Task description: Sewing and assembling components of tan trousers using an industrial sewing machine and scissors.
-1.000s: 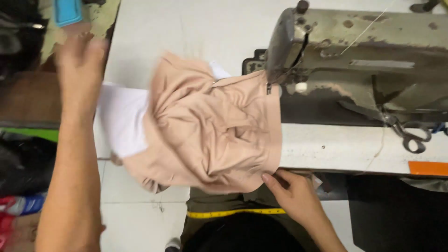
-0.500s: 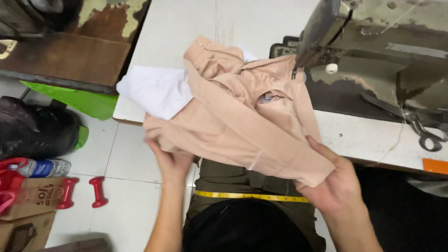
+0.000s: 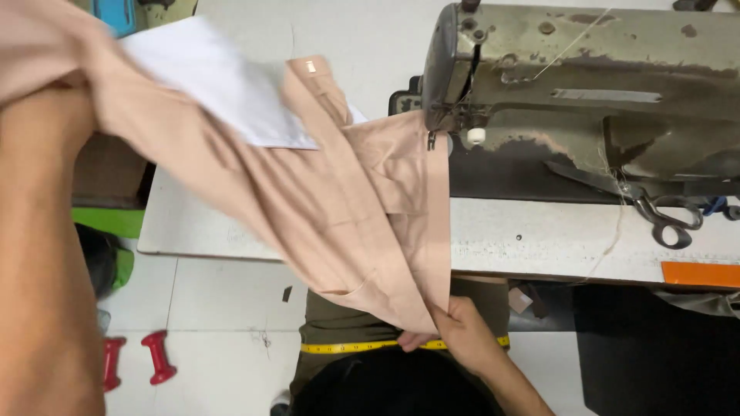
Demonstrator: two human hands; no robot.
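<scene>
One sewing machine (image 3: 586,92), one pair of scissors (image 3: 640,202), two red dumbbells (image 3: 158,357).

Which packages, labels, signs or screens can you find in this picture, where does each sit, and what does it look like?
Orange rectangular label: flat on the front edge of the white sewing table, at the far right, below the metal scissors.
Small pale tab label: on the peach fabric garment, near its upper edge; shiny, roughly square.
No packages, signs or screens can be made out.
</scene>
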